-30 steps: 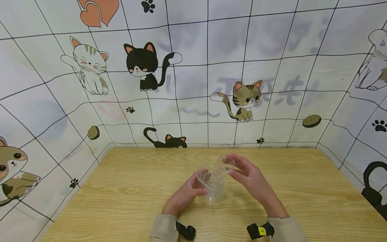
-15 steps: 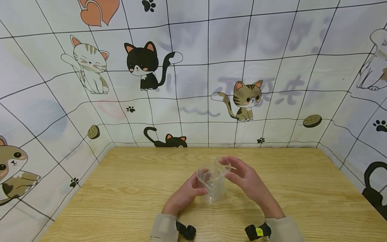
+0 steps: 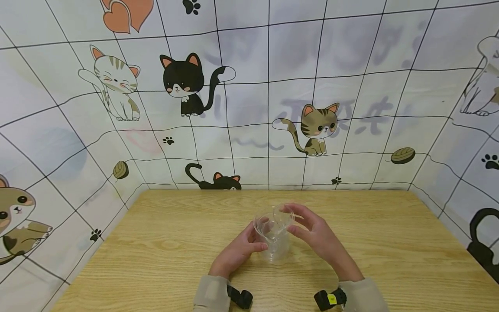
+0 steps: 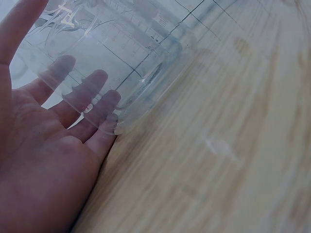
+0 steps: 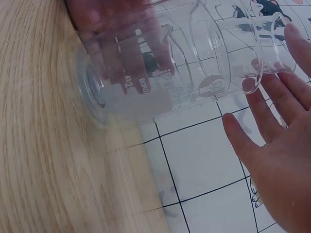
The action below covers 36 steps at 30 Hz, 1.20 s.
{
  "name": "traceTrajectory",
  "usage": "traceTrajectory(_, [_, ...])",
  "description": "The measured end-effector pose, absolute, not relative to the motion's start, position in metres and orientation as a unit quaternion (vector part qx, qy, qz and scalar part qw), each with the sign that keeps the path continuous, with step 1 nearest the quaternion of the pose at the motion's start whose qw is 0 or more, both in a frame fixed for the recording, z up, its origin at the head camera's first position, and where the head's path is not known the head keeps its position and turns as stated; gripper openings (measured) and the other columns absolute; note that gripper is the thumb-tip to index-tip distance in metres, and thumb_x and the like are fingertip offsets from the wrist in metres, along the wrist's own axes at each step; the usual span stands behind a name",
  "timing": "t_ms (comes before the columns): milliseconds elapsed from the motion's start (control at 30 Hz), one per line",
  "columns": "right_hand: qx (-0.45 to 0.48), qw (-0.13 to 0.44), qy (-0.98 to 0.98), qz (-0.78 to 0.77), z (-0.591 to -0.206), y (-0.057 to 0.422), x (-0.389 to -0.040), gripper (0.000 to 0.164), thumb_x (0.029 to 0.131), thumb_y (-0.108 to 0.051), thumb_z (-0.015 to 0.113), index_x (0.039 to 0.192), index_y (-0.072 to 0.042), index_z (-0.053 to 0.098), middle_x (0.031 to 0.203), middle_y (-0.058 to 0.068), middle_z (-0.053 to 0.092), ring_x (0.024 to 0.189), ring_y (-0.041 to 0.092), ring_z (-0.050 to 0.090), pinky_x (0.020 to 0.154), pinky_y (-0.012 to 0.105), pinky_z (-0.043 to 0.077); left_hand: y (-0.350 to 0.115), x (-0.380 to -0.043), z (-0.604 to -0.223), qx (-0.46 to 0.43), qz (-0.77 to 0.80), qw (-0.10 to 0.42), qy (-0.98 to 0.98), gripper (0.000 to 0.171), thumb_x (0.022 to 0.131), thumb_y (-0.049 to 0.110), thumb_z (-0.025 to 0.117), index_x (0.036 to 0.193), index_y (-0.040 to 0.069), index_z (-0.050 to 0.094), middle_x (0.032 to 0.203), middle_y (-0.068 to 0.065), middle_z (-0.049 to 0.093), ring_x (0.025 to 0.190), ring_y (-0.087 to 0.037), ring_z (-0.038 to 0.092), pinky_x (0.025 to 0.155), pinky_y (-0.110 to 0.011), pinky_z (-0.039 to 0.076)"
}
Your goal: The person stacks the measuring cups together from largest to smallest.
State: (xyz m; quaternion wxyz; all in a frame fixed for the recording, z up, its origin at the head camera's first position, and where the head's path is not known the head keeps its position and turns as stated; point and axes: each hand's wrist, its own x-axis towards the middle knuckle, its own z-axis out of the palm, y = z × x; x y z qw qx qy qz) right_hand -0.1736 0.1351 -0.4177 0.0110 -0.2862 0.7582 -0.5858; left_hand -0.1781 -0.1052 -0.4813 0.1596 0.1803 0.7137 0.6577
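A large clear beaker [image 3: 274,251] with printed marks stands upright at the middle of the table. My left hand [image 3: 238,249] holds its left side, fingers behind and thumb in front; through the glass [image 4: 121,53] the fingers show in the left wrist view. My right hand [image 3: 317,229] grips a smaller clear beaker [image 3: 283,215] near its rim, at the large beaker's mouth. In the right wrist view the small beaker [image 5: 274,53] lies in line with the large one, its lower part overlapping the mouth. More curved glass edges show inside; how many pieces, I cannot tell.
The wooden table [image 3: 163,242] runs back to a cloth wall [image 3: 249,108] printed with cats and grid lines. Side cloths flank it left and right. Black camera straps [image 3: 239,298] sit on both wrists.
My right hand has moved left and slightly down with the small beaker, bringing it over the large beaker's mouth. The left hand and large beaker have stayed in place.
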Motion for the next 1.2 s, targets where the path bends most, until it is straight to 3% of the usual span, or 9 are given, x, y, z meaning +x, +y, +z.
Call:
traceTrajectory(233, [-0.276, 0.003, 0.768, -0.577, -0.4204, 0.1344, -0.1744, 0.047, 0.088, -0.021, 0.061, 0.132, -0.022, 0.045, 0.132, -0.002, 0.05, 0.132, 0.031, 0.034, 0.102, 0.058, 0.029, -0.1048, -0.1783, -0.4818, 0.181, 0.657, 0.161, 0.714, 0.064, 0.084, 0.031, 0.066, 0.137, 0.041, 0.033, 0.144, 0.011, 0.034, 0.135, -0.015, 0.03, 0.108, -0.045, 0.026])
traceTrajectory(667, [-0.261, 0.015, 0.782, -0.566, -0.4219, 0.1329, -0.1728, 0.048, 0.087, -0.025, 0.062, 0.131, -0.031, 0.045, 0.13, -0.01, 0.052, 0.135, 0.027, 0.029, 0.103, 0.061, 0.024, -0.1049, -0.1782, -0.4822, 0.181, 0.661, 0.166, 0.709, 0.063, 0.085, 0.03, 0.065, 0.138, 0.041, 0.032, 0.145, 0.01, 0.033, 0.134, -0.014, 0.031, 0.107, -0.043, 0.029])
traceTrajectory(900, [-0.266, 0.007, 0.795, -0.546, -0.4236, 0.1333, -0.174, 0.051, 0.087, -0.026, 0.063, 0.134, -0.029, 0.044, 0.128, -0.011, 0.052, 0.135, 0.025, 0.03, 0.102, 0.062, 0.025, -0.1048, -0.1784, -0.4825, 0.184, 0.667, 0.17, 0.701, 0.067, 0.085, 0.03, 0.065, 0.142, 0.033, 0.029, 0.145, 0.009, 0.033, 0.134, -0.014, 0.032, 0.107, -0.041, 0.03])
traceTrajectory(1200, [-0.271, 0.007, 0.799, -0.536, -0.4227, 0.1316, -0.1748, 0.049, 0.086, -0.031, 0.062, 0.132, -0.029, 0.046, 0.128, -0.011, 0.05, 0.134, 0.025, 0.031, 0.101, 0.062, 0.026, -0.1048, -0.1792, -0.4823, 0.182, 0.668, 0.167, 0.702, 0.068, 0.084, 0.034, 0.066, 0.142, 0.034, 0.029, 0.146, 0.01, 0.031, 0.135, -0.014, 0.029, 0.109, -0.042, 0.027])
